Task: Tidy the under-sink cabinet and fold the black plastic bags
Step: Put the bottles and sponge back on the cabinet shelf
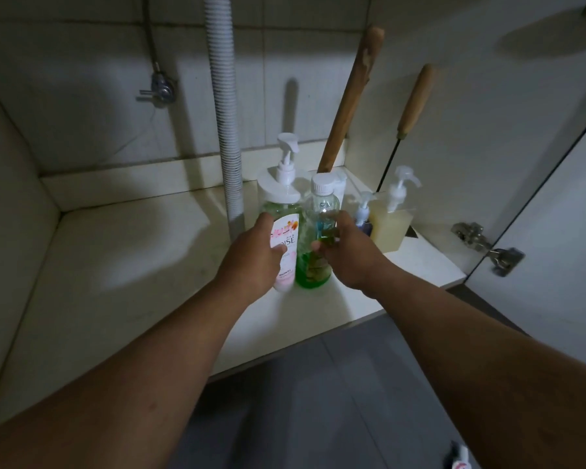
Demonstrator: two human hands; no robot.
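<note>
Inside the under-sink cabinet, my left hand (251, 255) grips a pump bottle with a pink and white label (283, 228), which stands upright on the cabinet floor (132, 265). My right hand (347, 253) grips a clear bottle with green liquid and a white screw cap (318, 231) right beside it. Both bottles touch each other near the front middle of the shelf. No black plastic bags are in view.
A corrugated drain hose (225, 113) drops behind the bottles. To the right stand a small blue pump bottle (363, 211) and a yellowish square pump bottle (391, 225). Two wooden-handled tools (349, 99) lean in the back corner. The open door (555, 231) with hinge (487, 248) is at right.
</note>
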